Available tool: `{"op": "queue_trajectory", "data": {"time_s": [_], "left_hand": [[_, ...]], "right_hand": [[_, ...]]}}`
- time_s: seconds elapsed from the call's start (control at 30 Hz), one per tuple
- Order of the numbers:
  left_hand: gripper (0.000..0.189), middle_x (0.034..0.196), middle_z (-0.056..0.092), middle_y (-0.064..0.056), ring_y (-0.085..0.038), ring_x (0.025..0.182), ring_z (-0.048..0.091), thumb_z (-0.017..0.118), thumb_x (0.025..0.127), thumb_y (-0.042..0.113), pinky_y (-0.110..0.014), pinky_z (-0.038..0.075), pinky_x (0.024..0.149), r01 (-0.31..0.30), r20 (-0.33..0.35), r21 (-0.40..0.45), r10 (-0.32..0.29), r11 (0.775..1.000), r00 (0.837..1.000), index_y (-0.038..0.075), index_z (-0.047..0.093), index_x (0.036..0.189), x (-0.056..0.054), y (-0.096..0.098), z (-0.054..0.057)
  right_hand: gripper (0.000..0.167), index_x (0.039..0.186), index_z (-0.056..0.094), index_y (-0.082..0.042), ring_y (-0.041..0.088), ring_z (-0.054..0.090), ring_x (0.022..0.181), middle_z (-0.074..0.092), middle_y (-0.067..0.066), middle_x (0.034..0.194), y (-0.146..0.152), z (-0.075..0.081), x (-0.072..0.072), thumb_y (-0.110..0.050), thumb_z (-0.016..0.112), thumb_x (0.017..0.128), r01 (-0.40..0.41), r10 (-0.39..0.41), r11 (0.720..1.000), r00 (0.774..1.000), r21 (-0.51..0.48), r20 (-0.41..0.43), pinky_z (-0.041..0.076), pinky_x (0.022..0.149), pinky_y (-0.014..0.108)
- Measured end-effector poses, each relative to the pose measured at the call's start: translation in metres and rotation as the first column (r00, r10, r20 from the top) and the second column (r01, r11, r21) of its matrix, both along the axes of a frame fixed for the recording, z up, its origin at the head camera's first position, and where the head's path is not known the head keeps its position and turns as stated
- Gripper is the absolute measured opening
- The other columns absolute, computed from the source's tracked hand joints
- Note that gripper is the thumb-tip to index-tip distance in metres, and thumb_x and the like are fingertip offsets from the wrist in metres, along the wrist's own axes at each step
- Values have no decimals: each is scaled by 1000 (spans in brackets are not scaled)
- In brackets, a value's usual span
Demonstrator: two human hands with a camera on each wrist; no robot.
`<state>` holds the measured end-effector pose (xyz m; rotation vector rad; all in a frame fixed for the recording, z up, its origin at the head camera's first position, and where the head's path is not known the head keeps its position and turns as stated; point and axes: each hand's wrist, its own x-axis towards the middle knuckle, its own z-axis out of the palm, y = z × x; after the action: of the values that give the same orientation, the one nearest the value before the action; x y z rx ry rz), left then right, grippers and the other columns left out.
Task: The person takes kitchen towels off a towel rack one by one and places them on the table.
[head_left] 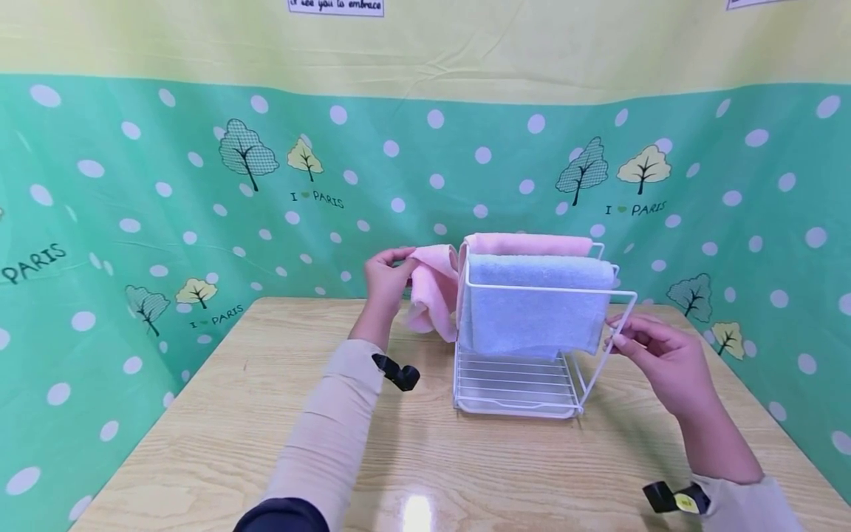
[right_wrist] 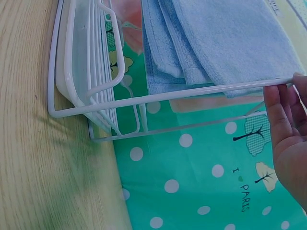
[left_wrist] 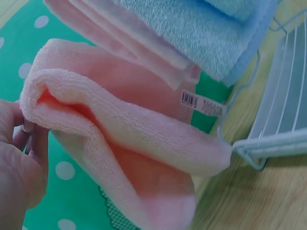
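Note:
My left hand [head_left: 387,284] pinches the edge of a pink towel [head_left: 432,292] at the left side of a white wire rack [head_left: 521,408]. In the left wrist view this towel hangs in loose folds, and a white label with a barcode [left_wrist: 204,104] shows beside it. On the right, my right hand [head_left: 668,362] holds the rack's slanted side wire between thumb and fingers. A folded light blue towel [head_left: 535,318] drapes over a bar near the rack's front. Behind it, more pink towelling [head_left: 532,244] lies over a rear bar.
The rack stands on a wood-grain table [head_left: 266,391], with a wire grid and white tray [right_wrist: 79,52] at its base. A green dotted curtain [head_left: 372,177] hangs close behind the table and along its sides.

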<state>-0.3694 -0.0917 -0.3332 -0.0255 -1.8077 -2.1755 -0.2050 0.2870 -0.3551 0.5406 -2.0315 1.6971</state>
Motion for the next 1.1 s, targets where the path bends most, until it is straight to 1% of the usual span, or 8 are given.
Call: {"op": "queue_trajectory", "data": {"time_s": [0.13,0.27,0.37,0.57,0.77,0.93,1.07,1.1], "left_hand": [[19,109,66,-10,-22,82,69,74,83,1,-44,58,78,21,12,52,-21,998,1000,3,74,102,-1,0,-5],[21,111,64,-10,-21,83,67,74,84,1,-39,58,76,43,55,72,-47,996,997,3,73,105,-2,-9,-14],[23,111,64,-10,-19,83,67,74,84,1,-34,59,72,62,78,54,-66,997,995,2,72,107,-5,-20,-22],[25,112,62,-9,-17,81,66,73,85,1,-30,58,70,82,125,-3,-81,997,989,2,71,110,-11,-48,-38],[29,118,57,-9,-17,84,65,71,87,3,-31,58,72,92,162,-85,-77,992,984,2,69,116,-15,-73,-43],[31,124,51,-12,-23,94,64,71,88,6,-34,58,79,101,185,-196,-64,975,981,2,68,118,-16,-95,-47],[32,144,44,-15,-28,109,60,71,89,6,-35,57,81,113,195,-257,-63,960,979,1,66,120,-17,-109,-50],[32,145,43,-16,-29,111,60,71,89,6,-34,57,80,116,194,-273,-63,955,979,0,66,120,-17,-112,-51]], "right_hand": [[19,109,64,15,10,67,83,68,3,103,0,0,-1,11,60,91,-14,14,1000,1000,-11,-12,55,74,20],[19,109,64,15,10,67,83,68,2,103,0,0,-1,11,60,90,-17,17,1000,1000,-16,-13,55,73,20],[19,109,64,14,10,67,83,68,1,103,0,0,-1,11,60,90,-13,13,1000,1000,-13,-12,55,73,20],[19,109,64,14,9,67,83,68,1,103,0,0,-1,10,61,91,2,-2,1000,1000,-1,1,55,74,20],[20,111,64,13,10,67,83,68,-1,103,-1,0,-1,9,61,91,9,-9,1000,1000,-3,10,55,73,20],[21,111,65,13,10,67,83,68,0,105,-1,0,-1,10,61,91,3,-2,1000,1000,-10,12,55,74,20],[20,110,64,13,10,67,83,68,0,104,-1,0,0,11,60,90,-8,8,1000,1000,-25,4,55,74,21],[20,110,64,14,10,67,83,68,1,104,-1,-1,0,11,60,90,-15,15,999,1000,-32,2,55,74,21]]}}
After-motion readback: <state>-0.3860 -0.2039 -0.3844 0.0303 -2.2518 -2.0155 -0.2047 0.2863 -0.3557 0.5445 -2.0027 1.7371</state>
